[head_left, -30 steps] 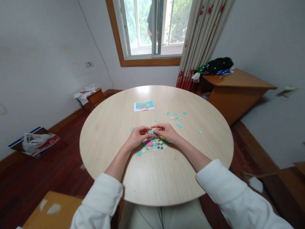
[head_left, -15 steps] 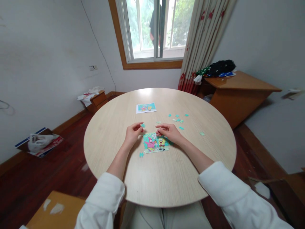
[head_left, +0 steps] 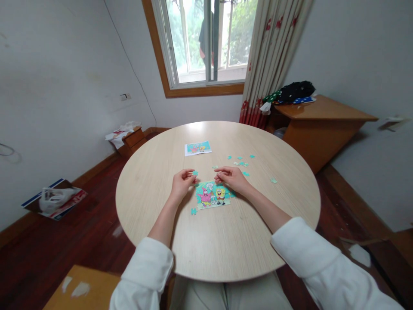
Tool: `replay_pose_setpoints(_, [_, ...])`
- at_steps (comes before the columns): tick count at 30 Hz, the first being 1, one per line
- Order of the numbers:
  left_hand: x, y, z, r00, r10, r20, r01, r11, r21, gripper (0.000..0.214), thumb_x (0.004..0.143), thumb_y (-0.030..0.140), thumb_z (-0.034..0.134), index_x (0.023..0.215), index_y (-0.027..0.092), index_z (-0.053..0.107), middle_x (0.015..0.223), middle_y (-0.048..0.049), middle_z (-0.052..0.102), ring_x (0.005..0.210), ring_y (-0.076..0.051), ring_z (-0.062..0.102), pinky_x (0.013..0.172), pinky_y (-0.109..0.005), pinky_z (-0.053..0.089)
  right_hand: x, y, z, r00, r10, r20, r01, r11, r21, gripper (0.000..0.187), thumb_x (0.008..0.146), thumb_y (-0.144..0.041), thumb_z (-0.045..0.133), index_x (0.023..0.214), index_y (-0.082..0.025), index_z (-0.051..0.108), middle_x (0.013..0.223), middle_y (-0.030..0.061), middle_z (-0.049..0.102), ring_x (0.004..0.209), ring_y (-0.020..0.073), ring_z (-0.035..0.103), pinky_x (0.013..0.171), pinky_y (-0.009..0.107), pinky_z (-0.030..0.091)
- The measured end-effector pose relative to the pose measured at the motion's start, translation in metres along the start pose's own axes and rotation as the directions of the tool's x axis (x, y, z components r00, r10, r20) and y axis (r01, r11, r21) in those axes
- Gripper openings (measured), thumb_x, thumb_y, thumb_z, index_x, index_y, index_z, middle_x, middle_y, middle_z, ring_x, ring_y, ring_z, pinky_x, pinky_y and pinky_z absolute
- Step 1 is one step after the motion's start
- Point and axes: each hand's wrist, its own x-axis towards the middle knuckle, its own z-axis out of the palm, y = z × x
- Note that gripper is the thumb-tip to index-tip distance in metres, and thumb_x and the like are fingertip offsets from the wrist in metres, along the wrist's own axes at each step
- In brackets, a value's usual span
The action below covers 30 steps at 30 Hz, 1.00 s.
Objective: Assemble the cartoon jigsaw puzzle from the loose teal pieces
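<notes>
A partly assembled cartoon jigsaw puzzle (head_left: 213, 196) lies flat on the round table, showing a pink starfish figure and a yellow square one. At its upper left corner is my left hand (head_left: 182, 185), with a small turquoise puzzle piece (head_left: 195, 173) between its thumb and fingertips. My right hand (head_left: 234, 178) hovers over the upper right edge, fingers bent and slightly apart, with nothing visible in them. It covers part of that edge. Just off the lower left corner lies a loose turquoise piece (head_left: 193, 212).
Behind the puzzle lies a printed reference picture (head_left: 198, 148). Several loose pieces (head_left: 241, 164) are scattered to the right, and a pale green piece (head_left: 273, 180) sits farther out. The pale round table (head_left: 145, 181) fills the middle. A wooden desk (head_left: 325, 110) with cloth stands by the wall.
The view has shifted slightly. Both hands stay close to the puzzle's upper edge with only small finger movements. The puzzle looks the same.
</notes>
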Motion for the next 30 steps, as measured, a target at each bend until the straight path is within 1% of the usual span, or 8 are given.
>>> replay_pose_setpoints(5, [-0.002, 0.003, 0.002, 1.0, -0.02, 0.021, 0.02, 1.0, 0.012, 0.044, 0.051, 0.036, 0.079, 0.084, 0.011, 0.063, 0.065, -0.0005, 0.062, 0.054, -0.012, 0.061, 0.059, -0.029, 0.052, 0.002, 0.001, -0.002, 0.998, -0.032, -0.06, 0.032, 0.999, -0.007, 0.026, 0.063, -0.031, 0.074, 0.081, -0.014, 0.066, 0.064, 0.0034, 0.067, 0.057, 0.0122, 0.063, 0.058, 0.027, 0.054])
replay_pose_setpoints(8, [-0.003, 0.004, 0.003, 0.998, -0.034, 0.053, 0.033, 0.999, 0.03, 0.043, 0.052, 0.035, 0.079, 0.085, 0.01, 0.065, 0.065, -0.0016, 0.064, 0.054, -0.011, 0.06, 0.06, -0.029, 0.051, 0.002, 0.001, -0.002, 0.997, -0.047, -0.065, 0.046, 0.999, -0.011, 0.027, 0.062, -0.032, 0.073, 0.081, -0.014, 0.066, 0.064, 0.0032, 0.066, 0.058, 0.0127, 0.063, 0.057, 0.027, 0.053])
replay_pose_setpoints(10, [-0.004, 0.005, 0.004, 0.996, -0.041, 0.082, 0.039, 0.999, 0.035, 0.043, 0.053, 0.034, 0.079, 0.086, 0.01, 0.066, 0.066, -0.0023, 0.065, 0.055, -0.012, 0.06, 0.061, -0.03, 0.052, 0.001, 0.0, -0.001, 0.998, -0.055, -0.042, 0.054, 0.998, -0.021, 0.028, 0.062, -0.033, 0.073, 0.082, -0.014, 0.066, 0.064, 0.003, 0.066, 0.059, 0.0131, 0.064, 0.059, 0.028, 0.054])
replay_pose_setpoints(14, [-0.008, 0.008, 0.008, 0.985, -0.083, 0.153, 0.079, 0.996, 0.033, 0.042, 0.052, 0.032, 0.079, 0.085, 0.01, 0.067, 0.064, -0.0023, 0.066, 0.055, -0.013, 0.061, 0.061, -0.032, 0.053, -0.002, -0.001, 0.002, 0.998, -0.062, 0.026, 0.064, 0.996, -0.056, 0.032, 0.06, -0.032, 0.073, 0.086, -0.014, 0.067, 0.066, 0.0024, 0.067, 0.062, 0.0131, 0.064, 0.066, 0.031, 0.054])
replay_pose_setpoints(18, [-0.011, 0.01, 0.01, 0.967, -0.121, 0.224, 0.114, 0.992, 0.044, 0.042, 0.052, 0.03, 0.08, 0.085, 0.01, 0.066, 0.064, -0.0029, 0.066, 0.053, -0.014, 0.062, 0.058, -0.03, 0.052, -0.004, -0.001, 0.003, 0.994, -0.071, 0.087, 0.082, 0.989, -0.123, 0.036, 0.06, -0.031, 0.073, 0.091, -0.013, 0.068, 0.069, 0.0028, 0.068, 0.065, 0.0138, 0.064, 0.072, 0.033, 0.053])
replay_pose_setpoints(24, [-0.012, 0.008, 0.01, 0.951, -0.129, 0.282, 0.118, 0.992, 0.054, 0.04, 0.053, 0.032, 0.08, 0.081, 0.01, 0.063, 0.064, -0.0049, 0.067, 0.052, -0.015, 0.063, 0.057, -0.029, 0.051, -0.005, -0.002, 0.004, 0.992, -0.08, 0.095, 0.094, 0.984, -0.153, 0.036, 0.059, -0.031, 0.073, 0.089, -0.013, 0.069, 0.068, 0.0031, 0.068, 0.065, 0.0143, 0.064, 0.072, 0.033, 0.053])
replay_pose_setpoints(27, [-0.012, 0.008, 0.01, 0.955, -0.128, 0.268, 0.115, 0.991, 0.064, 0.041, 0.052, 0.034, 0.08, 0.08, 0.01, 0.063, 0.063, -0.0039, 0.066, 0.052, -0.015, 0.062, 0.056, -0.029, 0.05, -0.003, -0.002, 0.001, 0.994, -0.1, 0.04, 0.104, 0.984, -0.145, 0.033, 0.06, -0.034, 0.072, 0.086, -0.014, 0.069, 0.066, 0.0032, 0.067, 0.062, 0.0142, 0.063, 0.067, 0.032, 0.053])
replay_pose_setpoints(30, [-0.009, 0.008, 0.008, 0.969, -0.103, 0.223, 0.086, 0.993, 0.085, 0.04, 0.053, 0.035, 0.078, 0.082, 0.011, 0.064, 0.062, -0.002, 0.064, 0.052, -0.014, 0.061, 0.056, -0.03, 0.05, 0.003, -0.001, -0.008, 0.983, -0.148, -0.11, 0.129, 0.978, -0.164, 0.028, 0.061, -0.036, 0.069, 0.079, -0.014, 0.068, 0.066, 0.004, 0.066, 0.061, 0.0139, 0.061, 0.06, 0.029, 0.052])
